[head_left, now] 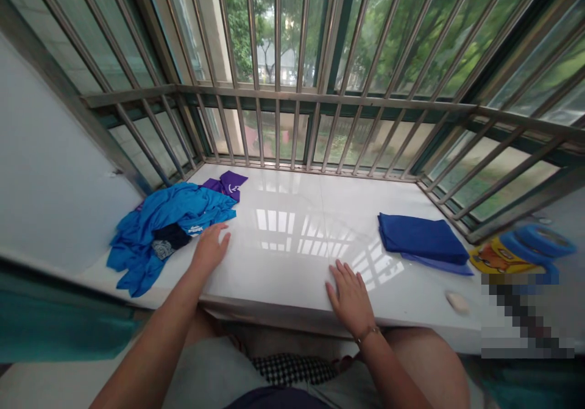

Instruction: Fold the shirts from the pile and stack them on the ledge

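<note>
My left hand (211, 247) is at the right edge of a crumpled bright blue garment (176, 208), with its thumb and fingers apart. Whether its fingertips touch the cloth I cannot tell. A dark piece with a pale print (170, 240) shows among the blue folds. Behind the heap lies a purple cloth (231, 183) with a white mark. My right hand (351, 296) rests palm down at the front of the white sill (292, 263), fingers stretched out and holding nothing. To its right lies a folded dark blue cloth (420, 236), with a lighter blue-violet layer (441, 264) showing beneath it.
A yellow and blue container (518, 253) stands at the far right, near a small pale lump (457, 302). Metal bars (297, 97) line the window behind the sill. Teal curtains (55, 317) hang at both lower sides.
</note>
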`<state>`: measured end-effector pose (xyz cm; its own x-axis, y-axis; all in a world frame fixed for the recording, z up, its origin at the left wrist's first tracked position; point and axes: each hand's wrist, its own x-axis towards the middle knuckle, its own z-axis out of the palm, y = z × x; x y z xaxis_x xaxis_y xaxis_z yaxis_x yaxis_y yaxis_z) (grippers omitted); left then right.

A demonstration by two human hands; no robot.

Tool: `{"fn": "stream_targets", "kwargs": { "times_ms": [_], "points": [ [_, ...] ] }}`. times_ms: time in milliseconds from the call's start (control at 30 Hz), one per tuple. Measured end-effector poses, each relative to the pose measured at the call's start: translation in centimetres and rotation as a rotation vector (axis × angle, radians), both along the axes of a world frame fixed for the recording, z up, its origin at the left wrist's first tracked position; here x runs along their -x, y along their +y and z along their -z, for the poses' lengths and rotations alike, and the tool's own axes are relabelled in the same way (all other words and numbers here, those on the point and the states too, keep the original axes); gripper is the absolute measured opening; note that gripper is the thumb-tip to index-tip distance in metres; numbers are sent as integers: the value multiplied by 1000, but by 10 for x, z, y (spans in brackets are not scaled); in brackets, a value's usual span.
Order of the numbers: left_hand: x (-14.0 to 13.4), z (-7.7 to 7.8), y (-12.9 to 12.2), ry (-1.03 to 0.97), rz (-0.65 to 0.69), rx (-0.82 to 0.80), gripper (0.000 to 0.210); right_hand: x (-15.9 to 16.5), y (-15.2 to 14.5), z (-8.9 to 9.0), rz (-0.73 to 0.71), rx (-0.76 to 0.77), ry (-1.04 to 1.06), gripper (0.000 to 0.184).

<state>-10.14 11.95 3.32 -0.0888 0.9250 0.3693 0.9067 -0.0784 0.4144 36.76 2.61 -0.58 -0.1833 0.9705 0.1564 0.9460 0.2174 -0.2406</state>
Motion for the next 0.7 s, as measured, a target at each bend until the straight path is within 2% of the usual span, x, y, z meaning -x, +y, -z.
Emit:
{"fn": "stream_targets", "kwargs": {
  "times_ms": [67,100,200,267,300,367,433,500,600,667,700],
  "points": [
    [26,-21,7,171,-119,-6,50,0,0,-2,1,4,13,54],
    [37,-31,10,245,-167,43,53,0,0,-3,7,5,15,54],
    [52,-57,21,359,-251,313,46,3,-2,-5,23,5,17,53],
    [44,-72,31,369,-271,429,37,5,-2,-6,24,5,28,53],
    [32,-78,36,366,-269,436,36,5,-2,-6,22,6,35,52],
    [-6,-87,39,346,-224,383,38,4,-1,-7,21,9,50,51],
    [-63,-92,27,300,-103,301,36,3,0,-6,30,11,82,52],
    [-130,-89,-2,239,100,256,33,3,-1,-4,30,-3,174,60],
    [-221,-74,-69,117,595,272,24,7,-5,-1,-38,-56,459,83],
    [-259,-58,-112,40,915,282,17,9,-11,-1,-109,-49,648,79],
    [-269,-49,-128,18,988,258,25,9,-14,-1,-133,-30,711,70]
  ]
}}
